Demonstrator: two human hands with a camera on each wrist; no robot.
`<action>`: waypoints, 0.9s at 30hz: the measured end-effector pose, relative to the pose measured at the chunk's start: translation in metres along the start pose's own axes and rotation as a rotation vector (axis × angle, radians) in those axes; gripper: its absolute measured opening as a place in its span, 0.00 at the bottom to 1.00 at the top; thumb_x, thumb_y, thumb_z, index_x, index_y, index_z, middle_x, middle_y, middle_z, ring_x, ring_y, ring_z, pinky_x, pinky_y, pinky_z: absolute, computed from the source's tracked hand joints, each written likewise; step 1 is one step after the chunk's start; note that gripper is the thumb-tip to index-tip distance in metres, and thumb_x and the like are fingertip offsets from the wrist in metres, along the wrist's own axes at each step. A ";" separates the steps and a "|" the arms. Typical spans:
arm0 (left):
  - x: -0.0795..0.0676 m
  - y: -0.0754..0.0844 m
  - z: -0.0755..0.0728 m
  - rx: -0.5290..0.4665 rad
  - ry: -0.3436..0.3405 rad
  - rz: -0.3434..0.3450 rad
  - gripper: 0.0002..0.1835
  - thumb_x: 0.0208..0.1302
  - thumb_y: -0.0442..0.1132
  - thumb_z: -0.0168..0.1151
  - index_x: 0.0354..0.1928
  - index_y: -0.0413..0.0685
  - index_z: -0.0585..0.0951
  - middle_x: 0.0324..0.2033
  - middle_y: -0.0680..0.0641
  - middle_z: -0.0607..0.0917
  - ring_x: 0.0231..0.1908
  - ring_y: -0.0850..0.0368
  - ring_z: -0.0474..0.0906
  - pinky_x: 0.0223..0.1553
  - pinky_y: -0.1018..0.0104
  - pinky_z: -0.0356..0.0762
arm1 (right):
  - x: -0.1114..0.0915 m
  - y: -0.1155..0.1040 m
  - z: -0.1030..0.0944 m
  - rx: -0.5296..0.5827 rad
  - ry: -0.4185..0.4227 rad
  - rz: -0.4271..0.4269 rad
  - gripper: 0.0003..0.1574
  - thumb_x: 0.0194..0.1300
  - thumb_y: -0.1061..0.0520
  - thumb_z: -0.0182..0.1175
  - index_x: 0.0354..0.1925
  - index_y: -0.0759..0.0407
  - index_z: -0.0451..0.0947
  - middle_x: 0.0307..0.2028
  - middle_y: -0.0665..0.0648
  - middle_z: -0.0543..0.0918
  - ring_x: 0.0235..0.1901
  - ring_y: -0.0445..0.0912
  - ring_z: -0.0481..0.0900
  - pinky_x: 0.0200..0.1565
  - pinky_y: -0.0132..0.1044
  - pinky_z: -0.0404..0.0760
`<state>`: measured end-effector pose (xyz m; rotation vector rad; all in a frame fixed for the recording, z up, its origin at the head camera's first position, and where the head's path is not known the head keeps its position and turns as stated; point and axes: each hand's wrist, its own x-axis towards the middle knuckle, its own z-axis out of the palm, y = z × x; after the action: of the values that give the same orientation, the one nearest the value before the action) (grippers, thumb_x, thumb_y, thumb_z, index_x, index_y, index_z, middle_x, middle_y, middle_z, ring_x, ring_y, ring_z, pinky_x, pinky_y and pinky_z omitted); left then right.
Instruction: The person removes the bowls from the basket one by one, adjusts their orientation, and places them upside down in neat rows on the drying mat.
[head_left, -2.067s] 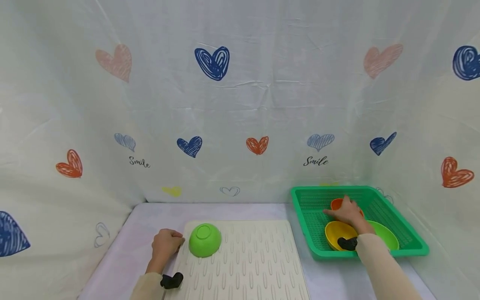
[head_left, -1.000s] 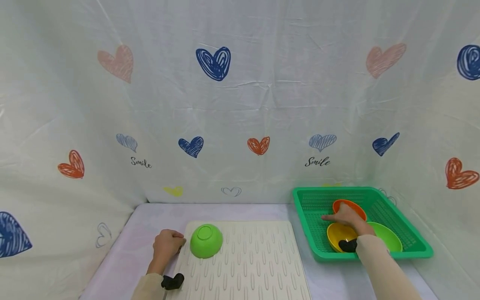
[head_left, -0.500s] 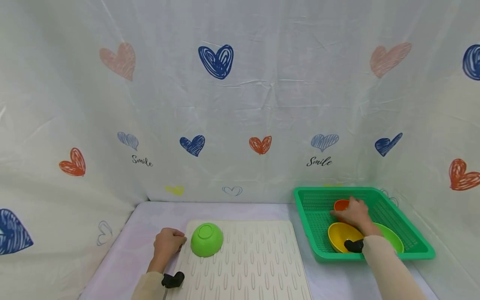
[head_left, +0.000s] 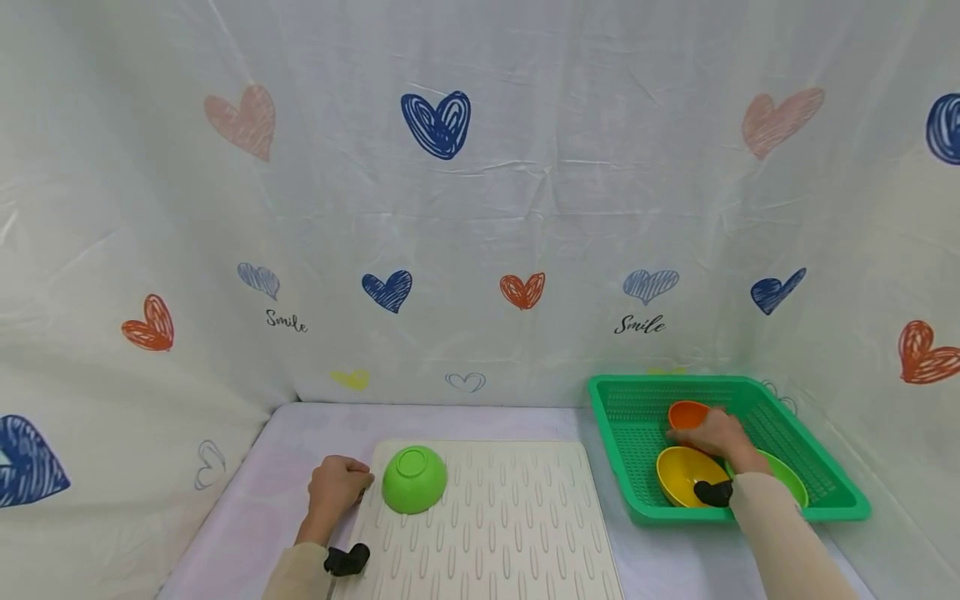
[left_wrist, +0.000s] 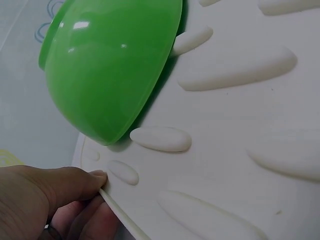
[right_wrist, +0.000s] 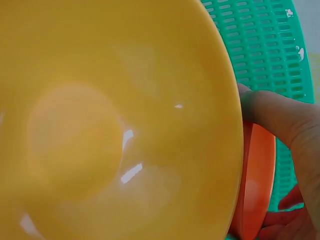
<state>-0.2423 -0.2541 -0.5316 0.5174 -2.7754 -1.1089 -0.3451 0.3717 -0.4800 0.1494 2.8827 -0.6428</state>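
My left hand [head_left: 333, 487] pinches the left edge of a white ribbed mat [head_left: 517, 533], thumb on top and fingers curled underneath, as the left wrist view shows. Close by, a green bowl [head_left: 414, 481] sits upside down on the mat's far left corner. Inside a green basket, my right hand [head_left: 716, 433] grips an orange bowl [head_left: 687, 413], its thumb on the near side and fingers round the right. The right wrist view has a yellow bowl [right_wrist: 125, 130] covering much of the orange bowl [right_wrist: 259, 180]; the thumb tip is partly hidden behind the yellow rim.
The green basket [head_left: 675, 381] stands at the right of the table [head_left: 330, 425]. In its near part are the yellow bowl [head_left: 681, 477] and a light green bowl [head_left: 787, 479], partly behind my right wrist. A white curtain [head_left: 480, 208] printed with hearts hangs behind.
The right hand shifts about the orange bowl, first over its front, then back toward its right side and lower. The left hand and the upside-down green bowl stay put.
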 end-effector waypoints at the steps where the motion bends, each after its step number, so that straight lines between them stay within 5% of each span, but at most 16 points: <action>1: 0.000 0.000 0.000 -0.001 -0.001 0.001 0.08 0.60 0.37 0.69 0.34 0.37 0.89 0.19 0.50 0.85 0.20 0.57 0.79 0.26 0.61 0.74 | -0.001 0.000 0.000 0.001 0.004 -0.001 0.73 0.59 0.28 0.67 0.62 0.94 0.52 0.55 0.91 0.64 0.51 0.77 0.68 0.52 0.67 0.77; 13: -0.001 0.001 -0.002 0.005 -0.015 0.014 0.09 0.59 0.37 0.68 0.35 0.38 0.89 0.19 0.51 0.85 0.21 0.57 0.79 0.27 0.62 0.72 | -0.014 -0.021 -0.014 0.087 0.112 -0.048 0.79 0.56 0.26 0.68 0.68 0.88 0.45 0.54 0.89 0.53 0.49 0.74 0.64 0.44 0.64 0.80; 22: -0.001 -0.003 -0.006 -0.004 -0.014 0.039 0.09 0.59 0.37 0.68 0.35 0.36 0.89 0.17 0.51 0.84 0.19 0.58 0.78 0.26 0.63 0.72 | -0.038 -0.072 -0.009 0.202 0.182 -0.073 0.72 0.56 0.29 0.71 0.68 0.85 0.53 0.54 0.83 0.68 0.48 0.68 0.74 0.42 0.53 0.83; 27: -0.001 -0.003 -0.003 -0.004 -0.019 0.043 0.09 0.59 0.37 0.68 0.35 0.37 0.89 0.17 0.51 0.84 0.19 0.58 0.78 0.27 0.63 0.72 | -0.059 -0.094 0.000 0.223 0.225 -0.077 0.76 0.56 0.27 0.70 0.72 0.83 0.50 0.62 0.84 0.63 0.51 0.69 0.74 0.46 0.56 0.84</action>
<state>-0.2400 -0.2575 -0.5312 0.4468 -2.7860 -1.1151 -0.3000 0.2835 -0.4300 0.1508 3.0334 -1.0238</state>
